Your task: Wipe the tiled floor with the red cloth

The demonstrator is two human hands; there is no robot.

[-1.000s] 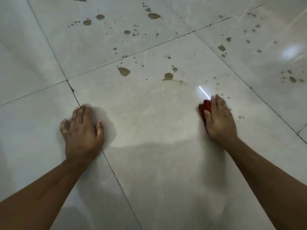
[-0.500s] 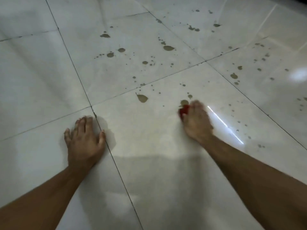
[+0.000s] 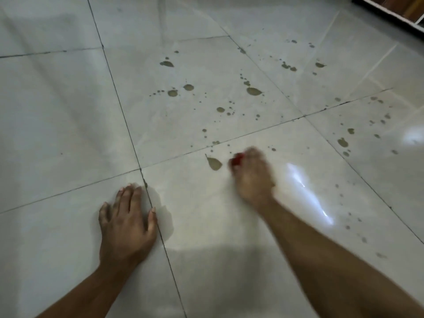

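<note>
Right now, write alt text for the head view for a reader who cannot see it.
A person's right hand, blurred, presses a red cloth to a pale tiled floor beside a large brown splash. The left hand rests flat on the tiles across a grout line. More brown spots dot the tiles beyond.

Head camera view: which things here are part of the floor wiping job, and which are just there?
Part of the job:
red cloth
right hand on the cloth
brown splatters
tiled floor

Just there:
left hand flat on the floor
wooden furniture edge
</note>
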